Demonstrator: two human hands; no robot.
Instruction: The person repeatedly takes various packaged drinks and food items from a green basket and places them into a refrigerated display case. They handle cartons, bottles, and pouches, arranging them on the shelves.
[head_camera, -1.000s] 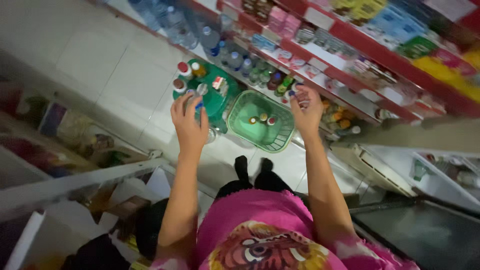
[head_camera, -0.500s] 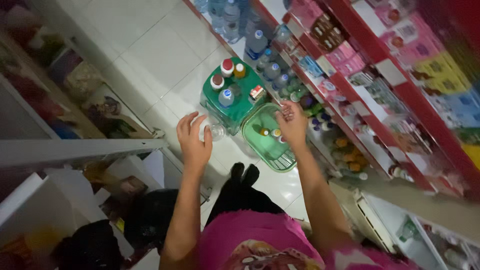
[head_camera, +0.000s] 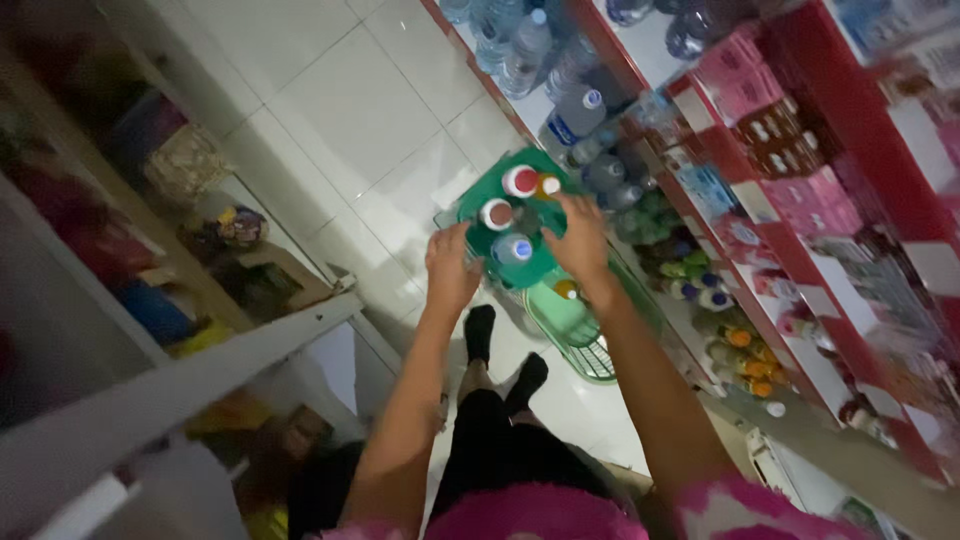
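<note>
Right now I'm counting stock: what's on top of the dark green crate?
Three capped bottles stand on the dark green crate; the right hand covers its right side, the left hand its near edge.

I see open tiled floor (head_camera: 330, 110) left of the green stool (head_camera: 505, 215), giving free passage there. Bottles (head_camera: 510, 215) crowd the stool top, leaving little room between them. The green basket (head_camera: 590, 340) sits just beside the stool, and the red shelves (head_camera: 800, 240) close the right side. A low counter (head_camera: 180, 380) blocks the left.
</note>
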